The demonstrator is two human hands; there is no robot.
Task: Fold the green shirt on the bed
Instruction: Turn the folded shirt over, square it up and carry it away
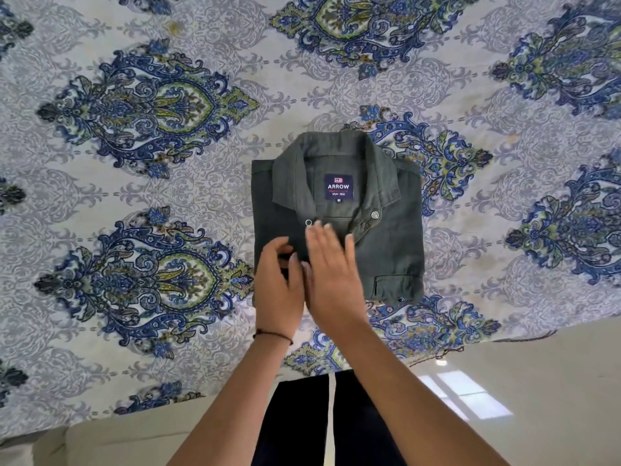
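The dark green shirt [386, 237] lies folded into a compact rectangle on the bed [168, 183], collar at the far end and a blue label showing inside it. Its top snap is undone and a buttoned pocket flap sits at the near right corner. My left hand [277, 284] is over the shirt's near left part, fingers and thumb curled at the front placket; whether it pinches the cloth is unclear. My right hand [331, 270] lies beside it with straight fingers resting flat on the shirt's front, just below the collar opening.
The bed is covered by a pale sheet with large blue and green paisley medallions. Its near edge [504, 338] runs across the lower frame, with glossy light floor [537, 398] beyond. My dark trousers [302, 422] show below my arms.
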